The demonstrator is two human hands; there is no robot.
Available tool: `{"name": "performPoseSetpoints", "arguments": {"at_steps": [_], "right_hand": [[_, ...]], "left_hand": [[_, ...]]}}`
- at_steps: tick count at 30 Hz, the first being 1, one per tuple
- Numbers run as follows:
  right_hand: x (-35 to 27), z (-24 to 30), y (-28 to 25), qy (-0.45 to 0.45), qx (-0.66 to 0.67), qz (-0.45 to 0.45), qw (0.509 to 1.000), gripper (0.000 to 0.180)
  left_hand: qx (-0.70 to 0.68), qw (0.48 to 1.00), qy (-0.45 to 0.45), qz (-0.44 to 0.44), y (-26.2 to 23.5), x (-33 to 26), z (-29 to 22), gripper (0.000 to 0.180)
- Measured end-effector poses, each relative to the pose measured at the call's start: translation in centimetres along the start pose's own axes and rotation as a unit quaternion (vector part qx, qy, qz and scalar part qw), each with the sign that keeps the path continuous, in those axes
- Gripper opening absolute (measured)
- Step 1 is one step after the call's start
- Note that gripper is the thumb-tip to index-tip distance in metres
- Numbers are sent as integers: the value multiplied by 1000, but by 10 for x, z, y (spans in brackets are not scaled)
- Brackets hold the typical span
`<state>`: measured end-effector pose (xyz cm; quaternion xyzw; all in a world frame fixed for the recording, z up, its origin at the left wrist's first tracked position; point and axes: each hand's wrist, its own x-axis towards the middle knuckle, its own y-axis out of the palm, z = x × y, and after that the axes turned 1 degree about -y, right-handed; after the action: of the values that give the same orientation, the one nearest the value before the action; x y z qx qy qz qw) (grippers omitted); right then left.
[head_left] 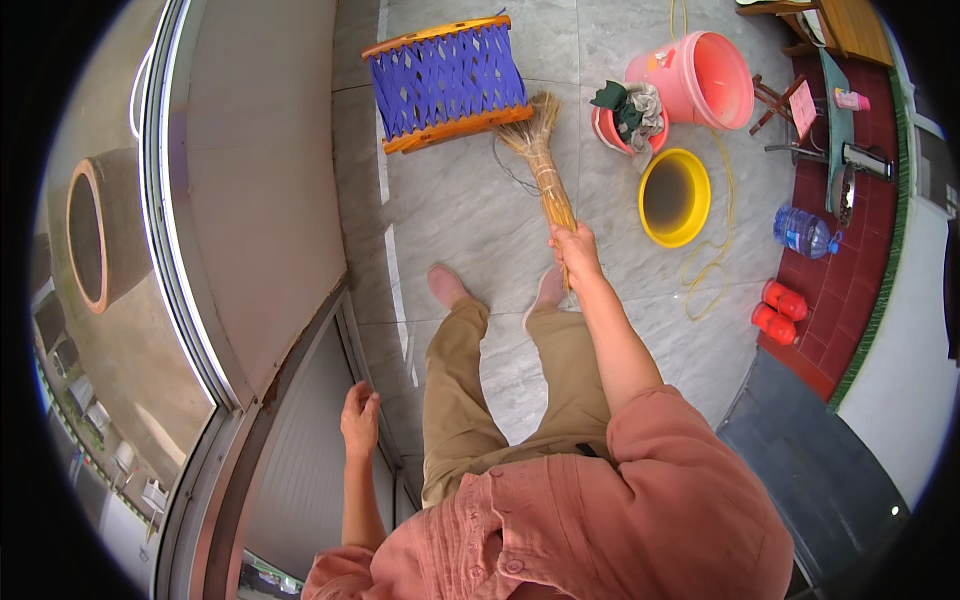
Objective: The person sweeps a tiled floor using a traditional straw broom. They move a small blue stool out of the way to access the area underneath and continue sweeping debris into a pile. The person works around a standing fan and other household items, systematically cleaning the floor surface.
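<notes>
My right hand (574,252) is wrapped round the handle of a short straw broom (548,180), in front of my right foot. The broom points away from me, and its splayed bristle end lies at the near right corner of a stool-like wooden frame (455,130). Purple straps (445,80) are woven across that frame between two orange wooden rails. Whether the bristles touch the rail or only overlap it, I cannot tell. My left hand (360,420) hangs low at my left side by the door panel, empty, its fingers loosely bent and a little apart from the thumb.
Right of the broom stand a yellow bucket (706,200) with murky liquid, a small pink bin (606,128) with crumpled waste, and a tilted pink bucket (685,85). A thin yellow hose (730,210) trails beside them. A water jug (800,232) and red bottles (777,322) lie farther right.
</notes>
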<state>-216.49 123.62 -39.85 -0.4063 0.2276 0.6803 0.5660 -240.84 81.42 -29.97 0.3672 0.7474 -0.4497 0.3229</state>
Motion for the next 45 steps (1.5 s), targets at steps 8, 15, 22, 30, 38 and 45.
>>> {"name": "performPoseSetpoints", "arguments": {"at_steps": [8,15,22,30,38,45], "right_hand": [[48,-1,-68,234,66,93,966,38],[62,34,-100,273,85,209,935,58],[110,70,-129,357,-19,243,902,55],[123,71,-132,326,-148,195,913,51],[85,92,-118,34,-333,152,930,69],[69,26,-40,-193,-550,371,723,74]], "left_hand": [[-304,934,-89,168,148,174,-190,53],[-572,799,-174,64,255,298,-328,71],[-760,634,-144,-6,282,368,-354,47],[-730,659,3,-184,245,273,-344,39],[-696,604,-138,-363,260,103,-168,45],[-670,567,-194,-438,299,30,2,45]]}}
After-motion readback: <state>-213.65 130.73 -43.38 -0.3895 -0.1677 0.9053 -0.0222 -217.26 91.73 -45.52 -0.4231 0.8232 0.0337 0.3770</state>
